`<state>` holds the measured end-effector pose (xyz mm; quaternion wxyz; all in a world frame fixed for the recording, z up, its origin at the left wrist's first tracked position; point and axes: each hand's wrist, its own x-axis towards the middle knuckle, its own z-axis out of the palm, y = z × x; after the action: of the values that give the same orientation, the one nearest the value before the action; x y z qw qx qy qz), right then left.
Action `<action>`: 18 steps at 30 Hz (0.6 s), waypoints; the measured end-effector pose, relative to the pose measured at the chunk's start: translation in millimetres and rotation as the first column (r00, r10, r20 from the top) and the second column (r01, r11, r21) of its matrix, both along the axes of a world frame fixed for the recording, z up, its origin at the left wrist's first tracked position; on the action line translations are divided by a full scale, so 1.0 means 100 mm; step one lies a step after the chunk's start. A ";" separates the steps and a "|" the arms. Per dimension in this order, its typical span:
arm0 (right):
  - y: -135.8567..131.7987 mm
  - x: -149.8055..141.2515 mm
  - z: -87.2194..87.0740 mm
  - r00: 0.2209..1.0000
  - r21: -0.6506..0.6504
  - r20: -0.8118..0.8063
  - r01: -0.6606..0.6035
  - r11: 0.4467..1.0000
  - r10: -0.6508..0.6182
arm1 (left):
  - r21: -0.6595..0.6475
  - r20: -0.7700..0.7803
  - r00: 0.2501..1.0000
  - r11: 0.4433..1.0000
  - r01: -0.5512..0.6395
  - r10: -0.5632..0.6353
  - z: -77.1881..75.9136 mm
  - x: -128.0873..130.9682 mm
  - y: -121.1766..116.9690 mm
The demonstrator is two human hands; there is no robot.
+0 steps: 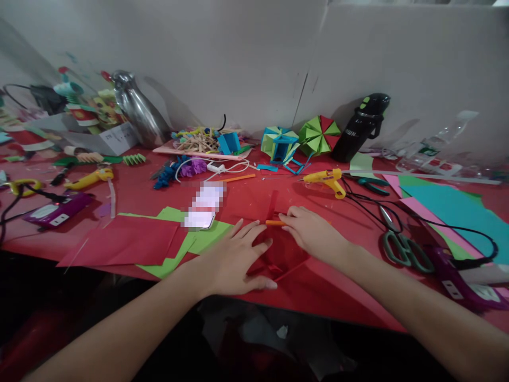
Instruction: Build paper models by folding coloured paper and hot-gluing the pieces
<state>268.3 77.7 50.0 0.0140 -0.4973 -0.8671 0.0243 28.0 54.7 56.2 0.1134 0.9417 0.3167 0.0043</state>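
Observation:
My left hand (234, 260) lies over the table's front edge with its fingers spread, its fingertips on or just above red paper (287, 248). To the right, my right hand (314, 231) is closed round a slim orange stick-like thing (273, 223), whose end sticks out on the left towards my left fingertips. The rest of it is mostly covered by my fingers, so its exact kind cannot be made out. The red paper lies beneath both hands and blends with the red tabletop. A lit phone (204, 207) rests on green sheets (212, 237) beyond my left hand.
Red sheets (131, 241) lie at left. Scissors (403, 249), a yellow glue gun (326, 181), cords and a purple power strip (449, 273) are at right. Folded paper shapes (279, 143), a black bottle (361, 127) and a steel flask (137, 109) stand along the wall.

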 end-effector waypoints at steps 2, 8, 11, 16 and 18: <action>0.02 0.00 -0.02 1.000 0.006 0.011 -0.002 1.000 0.002 | 0.018 0.009 1.000 1.000 -0.012 0.012 0.01 0.01 0.00; 0.03 0.00 -0.04 1.000 0.028 0.030 0.001 1.000 -0.002 | 0.010 0.008 1.000 1.000 0.002 -0.002 0.02 0.04 0.02; 0.04 0.00 -0.06 1.000 0.030 0.026 -0.001 1.000 0.000 | 0.002 0.010 1.000 1.000 0.005 -0.005 0.01 0.04 0.05; 0.06 0.01 -0.09 1.000 0.030 0.002 0.010 1.000 -0.010 | -0.008 0.003 1.000 1.000 0.004 -0.004 0.00 0.05 0.07; 0.06 0.02 -0.08 1.000 0.027 -0.017 0.014 1.000 -0.013 | -0.005 0.008 1.000 1.000 0.005 -0.005 0.00 0.05 0.07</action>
<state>270.3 83.5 41.8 0.0284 -0.5026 -0.8639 0.0168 32.7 61.9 56.2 0.1170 0.9421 0.3140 0.0071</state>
